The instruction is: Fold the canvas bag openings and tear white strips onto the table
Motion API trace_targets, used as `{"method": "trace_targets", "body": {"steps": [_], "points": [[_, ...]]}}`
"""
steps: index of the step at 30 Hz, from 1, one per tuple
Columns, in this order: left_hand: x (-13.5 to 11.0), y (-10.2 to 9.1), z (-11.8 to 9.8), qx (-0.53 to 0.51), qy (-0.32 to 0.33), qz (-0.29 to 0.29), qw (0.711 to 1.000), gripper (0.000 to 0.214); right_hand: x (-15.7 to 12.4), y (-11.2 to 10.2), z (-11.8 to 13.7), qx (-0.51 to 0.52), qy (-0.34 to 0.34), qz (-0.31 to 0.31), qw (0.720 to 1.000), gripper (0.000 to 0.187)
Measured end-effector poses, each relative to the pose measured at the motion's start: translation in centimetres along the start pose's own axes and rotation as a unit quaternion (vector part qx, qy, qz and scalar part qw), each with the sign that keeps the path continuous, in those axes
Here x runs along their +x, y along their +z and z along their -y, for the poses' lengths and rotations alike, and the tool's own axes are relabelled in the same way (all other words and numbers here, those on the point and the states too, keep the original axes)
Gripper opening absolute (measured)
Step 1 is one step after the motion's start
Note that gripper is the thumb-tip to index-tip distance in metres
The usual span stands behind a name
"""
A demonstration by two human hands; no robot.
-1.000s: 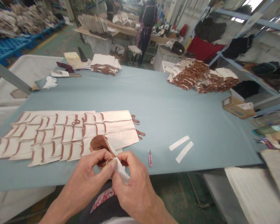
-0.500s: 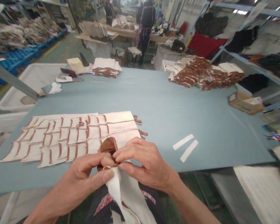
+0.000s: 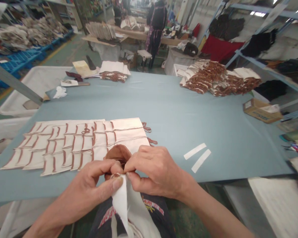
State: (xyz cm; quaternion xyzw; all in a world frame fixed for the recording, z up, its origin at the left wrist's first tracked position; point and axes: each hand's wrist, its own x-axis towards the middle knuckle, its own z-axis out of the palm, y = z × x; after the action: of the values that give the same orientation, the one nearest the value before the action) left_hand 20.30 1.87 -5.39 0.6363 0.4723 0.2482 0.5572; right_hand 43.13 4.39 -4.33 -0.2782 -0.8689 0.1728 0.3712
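Over my lap hangs a cream fabric piece with brown trim [image 3: 137, 208]; its brown end [image 3: 118, 152] bunches up at the table edge. My left hand [image 3: 96, 185] pinches the fabric, thumb on top, where a loose white flap [image 3: 121, 198] hangs down. Close beside it, my right hand [image 3: 154, 168] pinches the same fabric at the seam between brown and cream. Both sets of fingertips nearly meet, and they hide the exact spot they grip. Just beyond my hands, overlapping rows of cream pieces with brown edging [image 3: 72, 142] lie flat.
Two white strips [image 3: 198, 156] lie on the blue-grey table [image 3: 169, 112] to the right. A heap of cream and brown pieces [image 3: 216, 77] and a cardboard box [image 3: 262, 110] sit at the far right. A smaller stack [image 3: 114, 71] stands at the back left. One person [image 3: 156, 26] stands in the background.
My right hand's fingers have curled into a tighter pinch at the seam. The brown end has spread wider, and the white flap hangs more fully in view.
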Motion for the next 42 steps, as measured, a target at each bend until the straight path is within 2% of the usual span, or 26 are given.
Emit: {"method": "trace_targets", "body": {"steps": [4, 8, 11, 14, 17, 19, 21, 25, 30, 34, 36, 39, 42], "points": [[0.2, 0.4, -0.1, -0.054, -0.002, 0.005, 0.999, 0.039, 0.0, 0.1, -0.1, 0.082, 0.053, 0.016, 0.995, 0.016], [0.2, 0.6, -0.2, -0.081, 0.005, 0.009, 0.997, 0.041, -0.1, 0.2, -0.1, 0.114, 0.092, 0.045, 0.988, 0.013], [0.2, 0.9, -0.5, -0.059, 0.012, -0.011, 0.998, 0.036, -0.2, 0.3, 0.1, 0.104, 0.109, 0.062, 0.987, 0.012], [0.5, 1.5, -0.5, -0.008, 0.023, -0.065, 0.998, 0.032, -0.4, 0.4, 0.1, 0.089, 0.127, 0.071, 0.985, 0.013], [0.9, 1.9, -0.3, 0.036, 0.026, -0.112, 0.993, 0.033, -0.4, 0.2, 0.0, 0.132, 0.175, 0.078, 0.972, 0.012], [1.2, 2.0, -0.2, 0.046, 0.019, -0.12, 0.991, 0.034, -0.4, 0.0, -0.1, 0.173, 0.223, 0.09, 0.955, 0.007], [1.3, 1.8, -0.4, 0.048, 0.022, -0.094, 0.994, 0.033, -0.4, 0.0, -0.2, 0.197, 0.244, 0.099, 0.945, 0.001], [1.0, 0.7, -1.4, 0.041, 0.046, -0.001, 0.998, 0.035, -0.5, -0.1, -0.4, 0.215, 0.208, 0.105, 0.948, 0.012], [0.8, -0.7, -1.9, 0.052, 0.043, 0.037, 0.997, 0.032, -0.5, -0.3, -0.5, 0.185, 0.176, 0.112, 0.96, 0.017], [1.0, -0.4, -2.2, 0.069, 0.073, 0.025, 0.995, 0.029, -0.2, -0.6, -0.3, 0.092, 0.115, 0.084, 0.986, 0.021], [1.0, 0.0, -2.6, 0.086, 0.094, 0.012, 0.992, 0.025, 0.2, -0.9, -0.2, 0.086, 0.09, 0.078, 0.989, 0.025], [0.8, 0.4, -3.2, 0.103, 0.128, -0.02, 0.986, 0.025, 0.7, -1.7, -0.1, 0.133, 0.107, 0.103, 0.98, 0.024], [0.5, 0.4, -3.2, 0.131, 0.175, -0.048, 0.975, 0.02, 0.8, -2.5, 0.1, 0.211, 0.153, 0.136, 0.956, 0.023]]}}
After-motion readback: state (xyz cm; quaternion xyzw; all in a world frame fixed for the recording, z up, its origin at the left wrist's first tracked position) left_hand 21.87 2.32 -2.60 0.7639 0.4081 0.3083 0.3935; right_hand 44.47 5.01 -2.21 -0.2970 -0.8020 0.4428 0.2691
